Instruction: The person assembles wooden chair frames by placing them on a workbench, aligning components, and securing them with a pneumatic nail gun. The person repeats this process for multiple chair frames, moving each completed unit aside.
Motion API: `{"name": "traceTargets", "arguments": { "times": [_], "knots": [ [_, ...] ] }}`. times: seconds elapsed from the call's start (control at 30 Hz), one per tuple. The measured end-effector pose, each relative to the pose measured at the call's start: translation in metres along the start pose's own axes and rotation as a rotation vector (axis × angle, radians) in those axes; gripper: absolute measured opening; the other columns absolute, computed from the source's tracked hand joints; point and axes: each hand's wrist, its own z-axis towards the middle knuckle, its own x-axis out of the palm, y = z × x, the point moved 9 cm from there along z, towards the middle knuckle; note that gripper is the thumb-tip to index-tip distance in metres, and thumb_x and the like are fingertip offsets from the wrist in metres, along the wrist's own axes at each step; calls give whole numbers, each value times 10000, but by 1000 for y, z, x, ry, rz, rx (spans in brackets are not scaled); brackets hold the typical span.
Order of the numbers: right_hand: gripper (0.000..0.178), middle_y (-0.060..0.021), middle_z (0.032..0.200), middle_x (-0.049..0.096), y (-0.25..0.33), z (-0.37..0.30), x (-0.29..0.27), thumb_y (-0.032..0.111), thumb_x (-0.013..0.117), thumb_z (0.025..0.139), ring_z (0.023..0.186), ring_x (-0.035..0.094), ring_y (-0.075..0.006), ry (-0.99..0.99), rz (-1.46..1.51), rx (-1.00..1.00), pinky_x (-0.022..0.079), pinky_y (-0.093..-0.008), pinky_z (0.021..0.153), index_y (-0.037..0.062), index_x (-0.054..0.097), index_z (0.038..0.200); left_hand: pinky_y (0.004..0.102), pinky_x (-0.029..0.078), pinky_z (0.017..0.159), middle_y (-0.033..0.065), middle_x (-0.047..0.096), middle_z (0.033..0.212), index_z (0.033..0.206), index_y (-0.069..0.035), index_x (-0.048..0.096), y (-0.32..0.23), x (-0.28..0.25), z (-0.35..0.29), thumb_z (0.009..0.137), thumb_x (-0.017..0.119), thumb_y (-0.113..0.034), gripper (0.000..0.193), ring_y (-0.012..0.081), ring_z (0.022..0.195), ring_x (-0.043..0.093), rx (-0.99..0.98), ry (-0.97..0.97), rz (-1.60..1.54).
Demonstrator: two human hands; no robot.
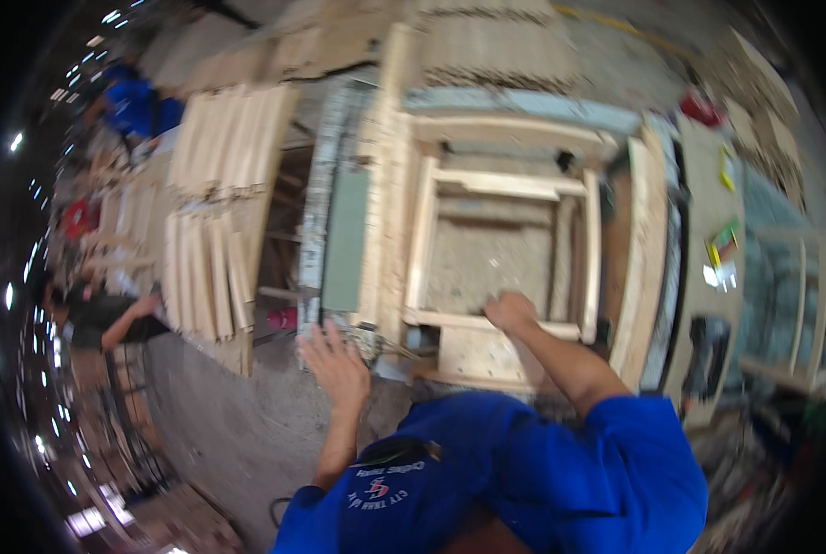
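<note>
A rectangular frame of pale wood (593,249) lies flat inside a larger clamping rig of wooden beams (646,249) and worn blue-grey metal edges. On the frame's near rail rests my right hand (512,314), its fingers curled over the wood. A flat wooden board (482,355) with small holes sits just below that rail. My left hand (337,369) is at the rig's front left corner, fingers spread, beside a small metal fitting (367,342). Nothing shows in its grip. Slight blur hides the exact finger contact.
Stacks of wooden strips (228,138) lie on a table to the left. Two other people, one in blue (131,106) and one in dark clothes (99,314), are farther left. At right stand a narrow bench (704,222) with tools and a chair-like wooden frame (801,305).
</note>
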Motion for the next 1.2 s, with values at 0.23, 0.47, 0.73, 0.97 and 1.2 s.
{"name": "traceTargets", "arguments": {
  "times": [0.23,0.47,0.73,0.97,1.2],
  "knots": [
    [561,-257,1316,680,-7,-8,-8,443,479,1029,1268,635,-391,22,64,56,489,-467,1099,-14,701,1269,633,141,1256,294,353,1608,1610,-17,336,-3,13,11,1057,460,-254,614,550,1525,204,-6,-13,-124],
    [545,-247,1311,688,-5,-9,-7,421,490,1029,1254,651,-379,55,56,67,503,-466,1086,-23,702,1264,629,185,1243,308,399,1573,1582,-3,379,4,21,11,1074,443,-253,569,564,1504,246,29,-70,-165],
    [557,-241,1370,655,-10,0,0,420,473,1036,1298,622,-378,114,49,110,487,-456,1117,-24,681,1300,605,201,1244,284,415,1578,1573,9,385,8,30,9,1088,417,-248,549,546,1517,240,27,-61,-240],
    [571,-234,1383,648,-9,0,0,432,469,1041,1317,611,-360,148,33,119,473,-448,1131,-18,657,1339,586,209,1249,268,417,1583,1565,12,392,14,36,7,1080,420,-224,539,532,1520,249,-24,-35,-271],
    [561,-228,1337,679,-9,0,2,454,483,1028,1289,628,-363,127,29,131,479,-441,1115,9,682,1304,592,224,1241,280,431,1567,1550,11,415,13,35,6,1066,479,-241,550,523,1510,276,0,-46,-204]
  ]
}}
